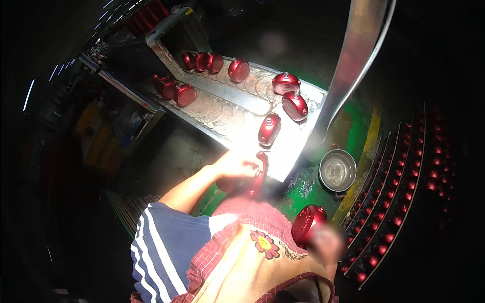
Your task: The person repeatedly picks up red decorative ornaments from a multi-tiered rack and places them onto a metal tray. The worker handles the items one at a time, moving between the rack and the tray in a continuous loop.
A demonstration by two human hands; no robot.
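In strong glare at the near end of the metal conveyor, my left hand [246,165] has its fingers curled on the upper part of a glossy red round metal vessel [262,174]. Overexposure hides part of this grip. Beside my apron on the right, my right hand [328,243] is blurred against a second red round vessel [307,225], which looks wet and is held off the ground. Just beyond my left hand stands another red vessel [269,130] with a small silver neck. Two more, including a tilted red vessel [295,106], rest by the conveyor's right edge.
The metal conveyor [247,103] carries several red vessels farther back, toward a metal frame [174,43]. A metal post [356,55] rises at its right corner. A two-handled metal pot [337,170] sits on the green floor. Long racks [389,202] of red pieces line the right.
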